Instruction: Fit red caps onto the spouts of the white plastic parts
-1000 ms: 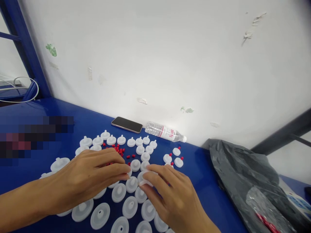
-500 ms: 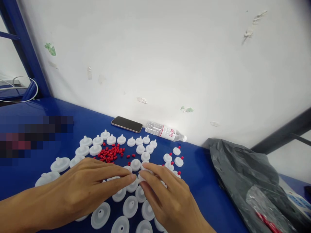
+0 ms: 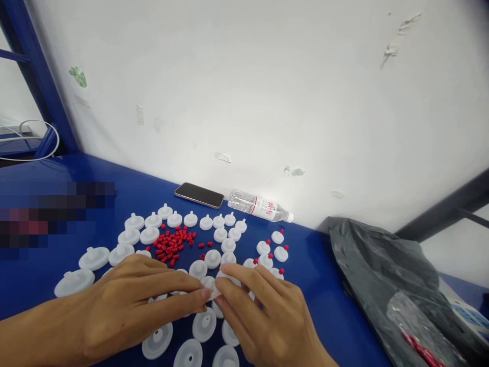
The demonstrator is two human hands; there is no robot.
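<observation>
My right hand (image 3: 269, 313) is closed around a white plastic disc (image 3: 215, 291), mostly covered by its fingers. My left hand (image 3: 141, 300) meets it from the left, thumb and forefinger pinched at the disc's edge. Whatever the left fingertips hold is hidden. Beneath and around both hands lie several white discs, some stem up, like this stemmed disc (image 3: 206, 222), others showing a centre hole, like this one (image 3: 190, 354). Small red caps (image 3: 170, 244) lie in a loose pile beyond my left hand. Past my right hand, several white discs (image 3: 280, 254) carry red caps on their stems.
A phone (image 3: 199, 195) and a clear bottle (image 3: 263, 208) lie along the wall (image 3: 244, 102) at the back of the blue table (image 3: 317, 285). On the right, a dark plastic bag (image 3: 382, 260) lies beside a clear bag (image 3: 408, 321) with red pieces inside.
Both hands have shifted slightly down, toward me, with fingertips still together at the white disc. More of the red pile and the discs behind them shows. Other things stay in place.
</observation>
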